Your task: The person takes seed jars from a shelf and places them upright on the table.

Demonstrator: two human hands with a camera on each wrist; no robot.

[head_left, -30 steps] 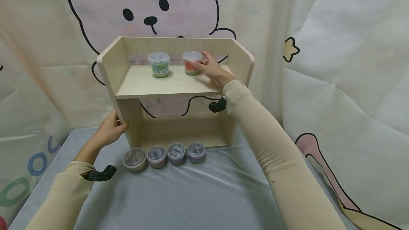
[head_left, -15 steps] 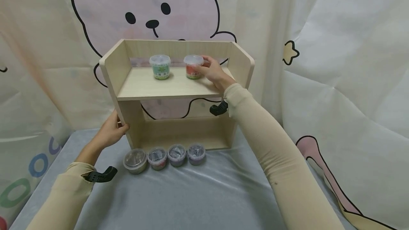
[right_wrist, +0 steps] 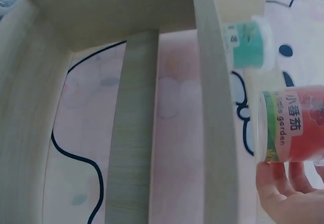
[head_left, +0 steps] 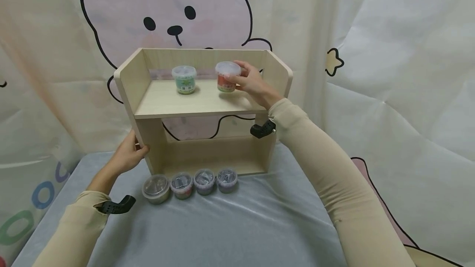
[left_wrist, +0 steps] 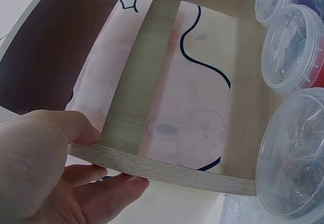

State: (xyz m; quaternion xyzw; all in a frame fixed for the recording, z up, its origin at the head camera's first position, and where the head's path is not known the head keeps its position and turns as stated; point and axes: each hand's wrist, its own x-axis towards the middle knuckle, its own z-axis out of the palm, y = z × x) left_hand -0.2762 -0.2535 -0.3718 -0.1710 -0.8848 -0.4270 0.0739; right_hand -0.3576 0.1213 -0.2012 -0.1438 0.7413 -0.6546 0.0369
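Note:
My right hand [head_left: 256, 85] pinches a clear-lidded plastic tub with a red label [head_left: 225, 82] between thumb and fingers, just above the upper board of a small wooden shelf [head_left: 167, 104]. In the right wrist view the red tub [right_wrist: 298, 125] shows the words "little garden", with fingertips along its side. A similar tub with a green label [head_left: 185, 82] stands on the same board to the left. Down at the shelf's left side, my left hand [head_left: 128, 153] grips the edge of the side panel, its thumb inside and its fingers outside, as the left wrist view shows.
Several lidded tubs [head_left: 204, 182] stand in a row on the grey-blue cloth [head_left: 230, 230] in front of the shelf's base. The leftmost tub [head_left: 156, 188] is wider. Behind hangs a curtain [head_left: 297, 15] with a cartoon bear.
My right hand has lifted the red-labelled tub a little off the board and drawn it slightly toward me and right. The left hand keeps its grip on the side panel.

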